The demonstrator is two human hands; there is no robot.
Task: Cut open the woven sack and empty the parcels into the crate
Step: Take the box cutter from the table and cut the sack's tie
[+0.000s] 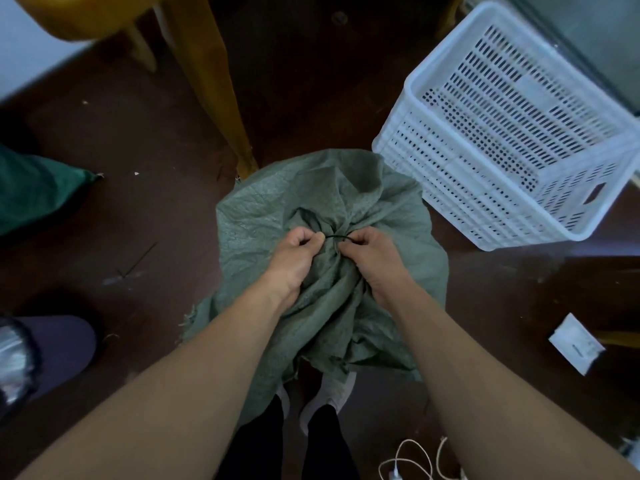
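A grey-green woven sack point(263, 216) stands on the dark floor in front of my feet, its neck bunched and bound by a thin black tie point(333, 236). My left hand point(298, 254) pinches the tie's left end against the bunched neck. My right hand point(372, 258) pinches the tie's right end and grips the gathered fabric below it. The white perforated plastic crate point(485, 220) stands at the right, close to the sack, and looks empty. No parcels are visible; the sack hides whatever is inside.
A yellow wooden table leg point(211, 81) stands just behind the sack. Another green sack point(31, 192) lies at the left edge. A dark slipper point(62, 348) sits at the lower left. A small white packet point(576, 342) lies on the floor at right, white cables point(412, 462) near my feet.
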